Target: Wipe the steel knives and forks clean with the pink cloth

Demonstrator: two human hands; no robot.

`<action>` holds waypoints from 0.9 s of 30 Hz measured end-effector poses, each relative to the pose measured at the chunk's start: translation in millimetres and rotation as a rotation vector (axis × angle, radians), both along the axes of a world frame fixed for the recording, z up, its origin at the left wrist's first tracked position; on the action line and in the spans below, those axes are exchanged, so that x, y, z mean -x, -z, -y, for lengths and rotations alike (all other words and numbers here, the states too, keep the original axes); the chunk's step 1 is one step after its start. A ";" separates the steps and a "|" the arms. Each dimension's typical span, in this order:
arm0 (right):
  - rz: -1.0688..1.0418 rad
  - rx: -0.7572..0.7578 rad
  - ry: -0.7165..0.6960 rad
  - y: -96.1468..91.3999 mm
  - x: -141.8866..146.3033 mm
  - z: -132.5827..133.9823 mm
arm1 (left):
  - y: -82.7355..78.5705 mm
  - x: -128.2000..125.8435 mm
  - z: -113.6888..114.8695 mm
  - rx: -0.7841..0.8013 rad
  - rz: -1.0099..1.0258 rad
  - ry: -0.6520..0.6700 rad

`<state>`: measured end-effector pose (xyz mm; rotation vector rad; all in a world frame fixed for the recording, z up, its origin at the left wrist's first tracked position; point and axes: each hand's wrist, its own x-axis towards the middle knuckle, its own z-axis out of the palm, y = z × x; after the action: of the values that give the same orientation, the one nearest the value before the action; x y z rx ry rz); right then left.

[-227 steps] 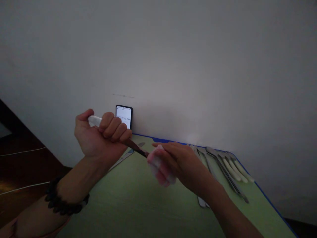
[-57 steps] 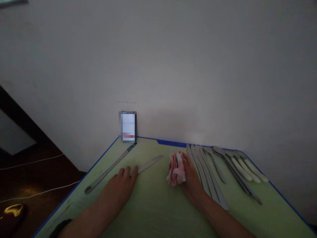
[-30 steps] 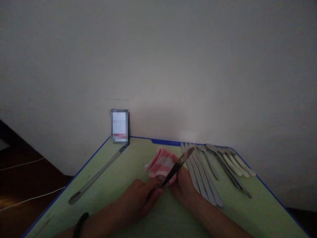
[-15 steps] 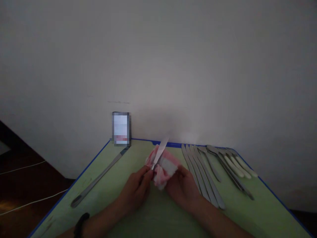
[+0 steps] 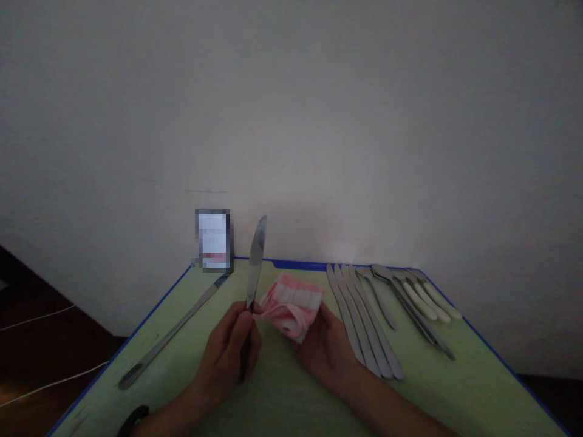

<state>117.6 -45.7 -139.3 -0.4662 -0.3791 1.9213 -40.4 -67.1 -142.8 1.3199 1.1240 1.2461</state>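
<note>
My left hand (image 5: 232,343) is closed round the handle of a table knife (image 5: 257,252), whose shiny blade points up and slightly right. A pink and white cloth (image 5: 294,306), crumpled and folded, rests in my right hand (image 5: 328,352), which grips it from below and the right. The cloth's left corner reaches close to the fingers of my left hand; whether they touch is unclear. Right of the cloth lie several table knives (image 5: 364,321) side by side. Another knife (image 5: 175,331) lies alone at the left, its handle toward me.
Farther right are a single spoon (image 5: 380,297), a stack of dark-handled spoons (image 5: 419,315) and several pieces with cream handles (image 5: 426,300). A lit phone (image 5: 215,240) leans against the wall (image 5: 291,121) at the back of the green, blue-edged table (image 5: 159,406).
My left hand has drawn the knife away from the cloth to the left, and the blade now stands more upright. The cloth stays in my right hand. The view has shifted slightly.
</note>
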 end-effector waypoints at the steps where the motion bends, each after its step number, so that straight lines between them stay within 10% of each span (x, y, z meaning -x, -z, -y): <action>1: 0.004 0.014 0.011 1.7 -0.8 -0.5 | -0.2 0.7 0.2 -0.015 0.003 -0.002; 14: 0.107 -0.113 -0.057 4.8 1.5 3.8 | 3.8 -3.3 -10.5 0.149 -0.314 0.234; 27: 0.193 -0.068 0.164 12.9 2.5 -0.2 | -2.2 0.8 -4.7 -0.107 -0.506 0.380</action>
<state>115.1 -45.5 -152.2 -0.6215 -0.5142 1.7051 -41.2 -62.4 -140.6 1.8953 1.0820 0.7171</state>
